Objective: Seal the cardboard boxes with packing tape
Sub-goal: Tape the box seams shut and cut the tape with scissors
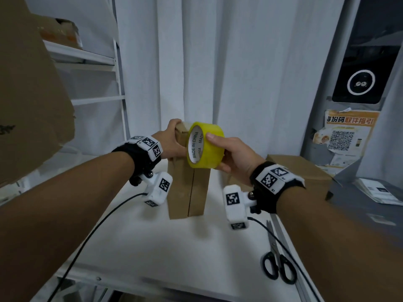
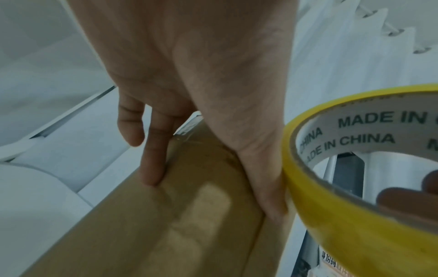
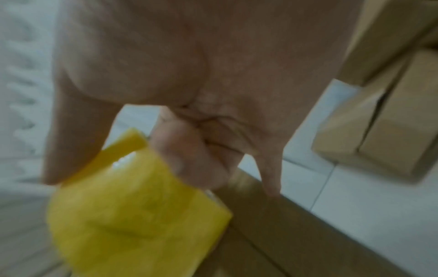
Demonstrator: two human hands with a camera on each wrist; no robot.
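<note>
A tall brown cardboard box (image 1: 187, 190) stands on end on the white table (image 1: 152, 243), its flap seam facing me. My left hand (image 1: 172, 138) grips the box's top left, thumb along one face and fingers (image 2: 154, 161) down another. My right hand (image 1: 231, 153) grips a yellow roll of packing tape (image 1: 206, 144) against the box's upper front. In the left wrist view the tape roll (image 2: 350, 206) sits right beside the thumb, over the box (image 2: 194, 215). The right wrist view is blurred; the yellow tape roll (image 3: 132, 215) hangs under my curled fingers (image 3: 189, 155).
Black-handled scissors (image 1: 277, 260) lie at the table's right edge. Another cardboard box (image 1: 305, 168) sits behind my right wrist, the same box (image 3: 384, 131) in the right wrist view. A white shelf (image 1: 91, 59) and a large carton (image 1: 28, 88) are left. Cables trail from both wrists.
</note>
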